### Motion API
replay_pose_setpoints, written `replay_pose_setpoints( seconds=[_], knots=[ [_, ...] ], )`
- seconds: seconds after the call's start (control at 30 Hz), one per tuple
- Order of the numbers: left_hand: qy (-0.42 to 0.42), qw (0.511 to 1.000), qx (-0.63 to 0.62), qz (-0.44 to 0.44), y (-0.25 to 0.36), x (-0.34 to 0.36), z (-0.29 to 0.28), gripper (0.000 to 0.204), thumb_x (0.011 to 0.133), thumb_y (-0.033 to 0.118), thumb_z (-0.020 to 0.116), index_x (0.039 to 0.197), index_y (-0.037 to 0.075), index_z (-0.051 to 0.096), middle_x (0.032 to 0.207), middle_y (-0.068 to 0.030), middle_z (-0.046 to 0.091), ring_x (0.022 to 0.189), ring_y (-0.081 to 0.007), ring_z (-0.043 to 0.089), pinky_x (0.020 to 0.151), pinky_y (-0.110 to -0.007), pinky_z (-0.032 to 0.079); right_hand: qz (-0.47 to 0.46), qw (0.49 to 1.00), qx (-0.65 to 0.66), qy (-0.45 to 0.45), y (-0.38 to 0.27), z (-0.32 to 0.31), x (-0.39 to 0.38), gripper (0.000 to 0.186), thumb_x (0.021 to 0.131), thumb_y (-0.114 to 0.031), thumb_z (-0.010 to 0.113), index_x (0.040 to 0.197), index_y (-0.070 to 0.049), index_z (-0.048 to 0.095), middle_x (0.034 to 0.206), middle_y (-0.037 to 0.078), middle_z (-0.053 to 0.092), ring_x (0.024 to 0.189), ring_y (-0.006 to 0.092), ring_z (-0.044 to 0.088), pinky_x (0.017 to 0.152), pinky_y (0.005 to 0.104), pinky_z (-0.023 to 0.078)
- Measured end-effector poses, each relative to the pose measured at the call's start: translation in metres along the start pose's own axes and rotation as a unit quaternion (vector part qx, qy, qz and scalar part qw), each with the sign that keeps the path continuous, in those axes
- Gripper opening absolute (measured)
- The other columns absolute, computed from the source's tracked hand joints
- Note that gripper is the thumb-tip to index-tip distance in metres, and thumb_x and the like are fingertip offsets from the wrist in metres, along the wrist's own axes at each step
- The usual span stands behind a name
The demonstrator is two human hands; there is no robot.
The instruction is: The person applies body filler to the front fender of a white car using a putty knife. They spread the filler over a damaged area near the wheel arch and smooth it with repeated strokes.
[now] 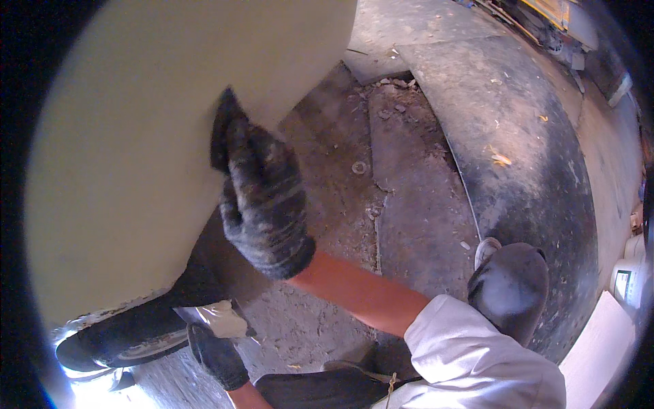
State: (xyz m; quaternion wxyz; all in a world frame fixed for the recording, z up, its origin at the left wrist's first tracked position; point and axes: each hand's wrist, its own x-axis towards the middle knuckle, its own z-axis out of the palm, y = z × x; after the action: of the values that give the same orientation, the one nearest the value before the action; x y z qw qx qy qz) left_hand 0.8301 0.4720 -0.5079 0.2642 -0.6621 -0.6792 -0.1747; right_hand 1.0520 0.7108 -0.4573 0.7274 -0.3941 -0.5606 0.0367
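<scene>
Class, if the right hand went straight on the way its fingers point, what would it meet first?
Probably the pale panel, which the dark piece in the right hand may already touch; depth is unclear.

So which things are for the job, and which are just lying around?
For the job, it seems:
pale panel
dark flat piece in the right hand
small plate with cream-coloured stuff, in the left hand

Just lying around, it seems:
small ring
orange scraps
white container
pale sheet
</scene>
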Motion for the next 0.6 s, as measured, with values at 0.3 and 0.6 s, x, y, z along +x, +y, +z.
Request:
replay_pose_setpoints(
  seconds=[0.3, 0.6],
  knots=[
    [-0.055, 0.995, 0.034, -0.076, -0.007, -0.007, -0.009, 0.037, 0.096, 0.021, 0.050, 0.121, -0.006, 0.053, 0.121, -0.0246, 0.057, 0.115, -0.0435, 0.053, 0.099, -0.051, 0.043, 0.033, 0.997, 0.044, -0.046, -0.051, 0.041, -0.052, 0.066, 0.072, -0.002, 0.062, 0.135, 0.002, 0.045, 0.125, 0.024, 0.051, 0.108, 0.0438, 0.054, 0.093, 0.0509, 0.047],
    [0.020, 0.972, -0.086, -0.220, -0.022, -0.015, -0.046, 0.042, 0.091, 0.010, 0.056, 0.131, -0.004, 0.051, 0.132, -0.0176, 0.054, 0.120, -0.0286, 0.053, 0.103, -0.039, 0.042, -0.057, 0.973, 0.129, -0.181, -0.045, 0.018, -0.073, 0.058, 0.080, -0.010, 0.064, 0.136, -0.008, 0.047, 0.124, 0.016, 0.056, 0.106, 0.0374, 0.055, 0.089, 0.0462, 0.048]
  ],
)
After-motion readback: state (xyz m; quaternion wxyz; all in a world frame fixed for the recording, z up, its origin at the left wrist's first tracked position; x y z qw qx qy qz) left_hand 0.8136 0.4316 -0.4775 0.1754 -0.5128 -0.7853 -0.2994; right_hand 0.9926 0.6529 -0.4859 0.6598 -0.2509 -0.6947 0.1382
